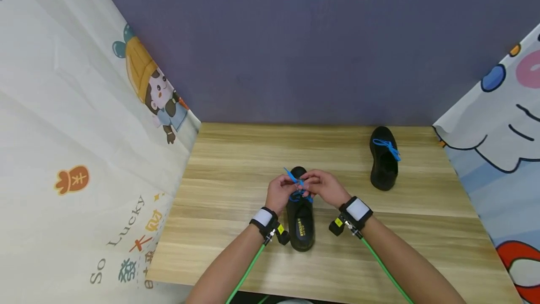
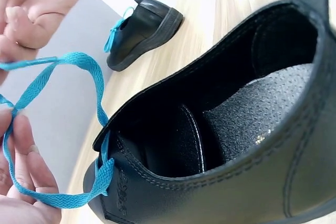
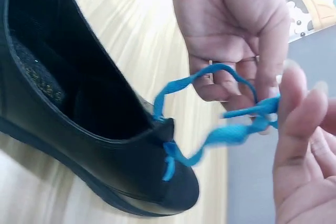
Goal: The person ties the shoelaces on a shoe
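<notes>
A black shoe (image 1: pixel 301 246) stands on the wooden table with its toe pointing away and its opening towards me. Its blue lace (image 2: pixel 86 62) rises from the eyelets in a wide loop, and the two strands cross between the hands. My left hand (image 1: pixel 280 193) pinches the lace at the shoe's left side, fingertips and thumb together. From the right, my right hand (image 1: pixel 330 188) pinches the lace near a loose end, close against the left fingertips. In the right wrist view, the lace (image 3: pixel 226 136) stands off the shoe, partly blurred. Fingers hide the crossing in part.
A second black shoe (image 1: pixel 384 179), its blue lace tied in a bow, stands at the back right of the table (image 1: pixel 236 154). A dark grey panel (image 1: pixel 295 46) rises behind. Printed white cloths hang left and right. Green cables run along both forearms.
</notes>
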Available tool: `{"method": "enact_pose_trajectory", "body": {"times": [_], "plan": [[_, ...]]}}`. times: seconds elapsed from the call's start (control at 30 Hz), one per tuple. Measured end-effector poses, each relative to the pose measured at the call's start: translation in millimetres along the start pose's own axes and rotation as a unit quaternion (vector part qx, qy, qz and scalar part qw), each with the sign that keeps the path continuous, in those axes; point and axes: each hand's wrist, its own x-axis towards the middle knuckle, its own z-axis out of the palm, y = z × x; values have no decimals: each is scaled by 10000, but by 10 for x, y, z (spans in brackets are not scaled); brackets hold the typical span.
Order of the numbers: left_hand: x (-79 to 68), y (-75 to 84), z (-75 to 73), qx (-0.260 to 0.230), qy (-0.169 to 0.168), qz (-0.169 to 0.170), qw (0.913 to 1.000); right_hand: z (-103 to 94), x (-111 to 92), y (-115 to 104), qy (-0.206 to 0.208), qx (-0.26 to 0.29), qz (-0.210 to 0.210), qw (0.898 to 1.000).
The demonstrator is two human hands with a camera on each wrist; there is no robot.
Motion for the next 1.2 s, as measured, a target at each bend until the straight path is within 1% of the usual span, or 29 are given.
{"method": "enact_pose_trajectory", "body": {"times": [0.07, 0.13, 0.23, 0.37, 0.47, 0.63, 0.7, 0.9, 1.07, 1.2], "plan": [[7, 0, -4, 18, -5, 106, 9999, 20, 7, 6, 81, 183, 171, 9997], [10, -6, -9, 28, -2, 208, 9998, 44, 12, 15, 220, 231, 275, 9991], [14, -10, -7, -44, 14, 215, 9998, 75, 13, 47, 445, 66, 271, 9986], [10, 0, 5, -230, 50, -59, 9997, 96, 6, 121, 657, -360, 82, 9972], [8, 14, 11, -340, 66, -208, 9992, 100, 7, 181, 832, -540, -85, 9950], [4, 33, 14, -552, 48, -224, 9982, 100, 20, 261, 1116, -785, -462, 9896], [-3, 40, 13, -602, 39, -216, 9979, 103, 24, 293, 1125, -805, -530, 9890], [-18, 33, 11, -790, 4, -250, 9966, 125, 22, 363, 982, -290, -400, 9939], [-27, 9, 15, -933, 44, -219, 9954, 145, 16, 404, 1065, -36, -506, 9930], [-52, -5, 12, -893, 52, -289, 9956, 163, 1, 447, 990, 548, -558, 9920]]}}
